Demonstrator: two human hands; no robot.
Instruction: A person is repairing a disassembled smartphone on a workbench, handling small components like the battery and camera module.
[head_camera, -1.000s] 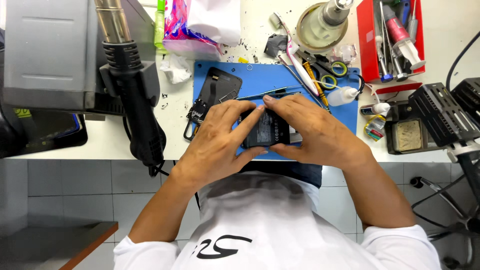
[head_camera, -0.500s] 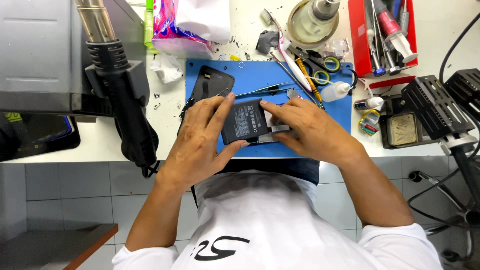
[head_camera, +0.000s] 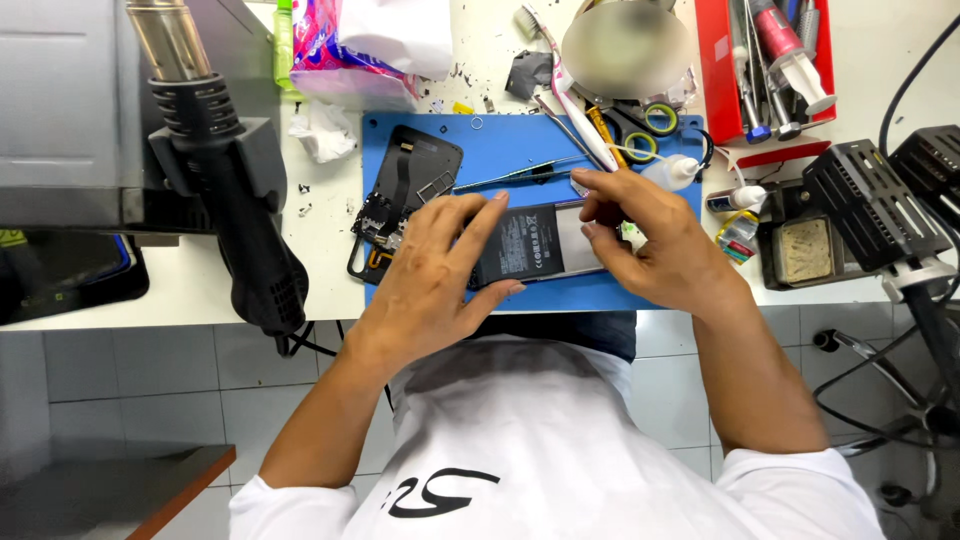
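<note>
Here, the opened phone (head_camera: 535, 245) lies flat on the blue work mat (head_camera: 500, 140), near the mat's front edge, with its dark battery face up. Its long axis runs left to right across the bench (head_camera: 330, 215), tilted slightly, so one short end points toward your left hand and the other sits under your right.

Your left hand (head_camera: 435, 275) reaches in from the lower left, palm down, fingers spread apart and laid over the phone's left end, pressing it to the mat rather than gripping it. Your right hand (head_camera: 645, 235) comes from the lower right, fingers curled together and pinched at the phone's upper right corner; what the fingertips hold there is too small to tell.

Just left of the phone, on the mat, rests the removed back cover (head_camera: 405, 195) with a flex cable, standing nearly lengthwise away from you. Tweezers (head_camera: 515, 177) lie just beyond the phone.

A red tray (head_camera: 722, 85) at the top right holds upright tools and a small bottle. A heat gun (head_camera: 235, 210) hangs at the left, nozzle up. A soldering stand (head_camera: 810, 245) with its sponge sits right of the mat.
</note>
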